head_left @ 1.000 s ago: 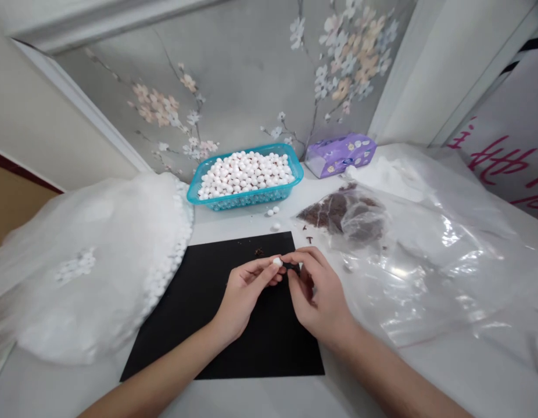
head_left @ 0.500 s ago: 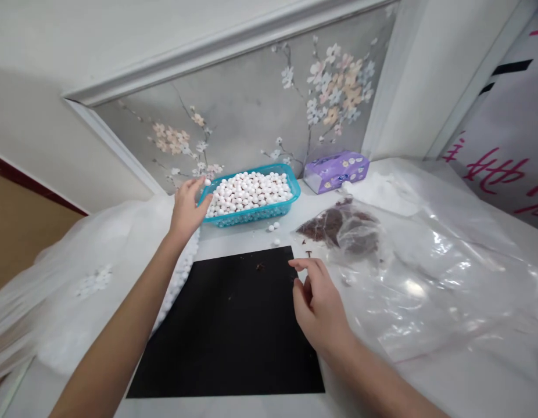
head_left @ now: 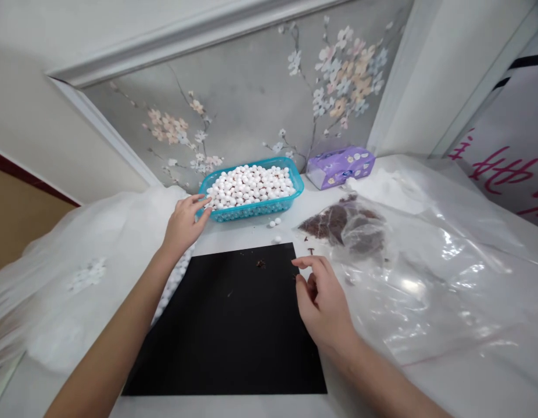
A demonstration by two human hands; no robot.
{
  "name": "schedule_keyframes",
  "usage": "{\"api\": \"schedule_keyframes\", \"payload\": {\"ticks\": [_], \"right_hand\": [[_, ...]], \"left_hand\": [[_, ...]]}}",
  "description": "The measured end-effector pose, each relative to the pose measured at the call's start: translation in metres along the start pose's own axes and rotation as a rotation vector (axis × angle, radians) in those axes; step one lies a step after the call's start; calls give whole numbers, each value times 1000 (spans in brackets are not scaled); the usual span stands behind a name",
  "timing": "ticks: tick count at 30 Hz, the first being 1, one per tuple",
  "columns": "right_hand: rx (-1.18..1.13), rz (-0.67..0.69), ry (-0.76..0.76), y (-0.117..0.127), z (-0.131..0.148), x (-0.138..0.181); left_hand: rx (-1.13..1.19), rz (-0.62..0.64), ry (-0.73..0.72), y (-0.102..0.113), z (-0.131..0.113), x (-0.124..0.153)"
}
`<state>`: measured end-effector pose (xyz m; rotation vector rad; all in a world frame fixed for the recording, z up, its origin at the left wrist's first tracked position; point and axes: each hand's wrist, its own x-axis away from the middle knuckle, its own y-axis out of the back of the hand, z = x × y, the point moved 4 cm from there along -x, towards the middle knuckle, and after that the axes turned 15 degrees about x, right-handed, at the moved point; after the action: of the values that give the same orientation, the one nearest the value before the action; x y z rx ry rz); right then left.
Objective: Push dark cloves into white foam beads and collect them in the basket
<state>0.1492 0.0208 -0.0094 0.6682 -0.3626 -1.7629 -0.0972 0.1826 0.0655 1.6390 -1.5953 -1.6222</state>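
Observation:
My left hand (head_left: 185, 224) is at the near left corner of a teal plastic basket (head_left: 255, 210), thumb and fingers apart. Small white foam balls (head_left: 250, 184) fill the basket and lie right by the fingertips; none is clearly held. My right hand (head_left: 323, 299) hovers by the right edge of a black sheet (head_left: 234, 331). Its index finger and thumb are apart, the other fingers curled, with nothing visible between them. Near the sheet's top lies a small brown clump (head_left: 261, 264). Brown nail-like pieces (head_left: 311, 251) lie just beyond the right hand.
A clear plastic bag (head_left: 421, 284) holding many brown pieces (head_left: 334, 223) spreads across the right side. A purple tissue pack (head_left: 341, 167) stands against the wall. White bags (head_left: 90, 244) of foam balls cover the left. Loose balls (head_left: 275, 222) lie before the basket.
My left hand has lowered slightly at the basket's corner; a white ball seen at its fingertips earlier no longer stands out. The right hand stays beside the sheet. The view has shifted slightly.

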Motion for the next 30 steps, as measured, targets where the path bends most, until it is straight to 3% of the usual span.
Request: {"api": "schedule_keyframes", "payload": {"ticks": [5,6,10,12,14,17,20,25,30], "right_hand": [[-7,4,4,1,1,-1],[-9,6,2,1,1,-1],[-12,7,-3,3,1,-3],[-13,9,-3,3,1,-3],[-14,10,-4,2,1,-3],[-10,8,-8,1,-1,-3],[-4,6,3,0,-1,-3],[-19,8,109,1,5,-2],[16,-35,211,4,11,1]], "left_hand": [[233,-200,-38,-1,-33,34],[300,-145,-46,-7,-43,45],[483,347,-165,-41,-85,82],[516,432,-167,-49,-92,89],[554,425,-130,-51,-91,89],[635,374,-4,-51,-86,86],[821,293,215,-49,-87,87],[1235,256,513,-50,-109,97],[1448,241,739,-55,-119,107]]}}
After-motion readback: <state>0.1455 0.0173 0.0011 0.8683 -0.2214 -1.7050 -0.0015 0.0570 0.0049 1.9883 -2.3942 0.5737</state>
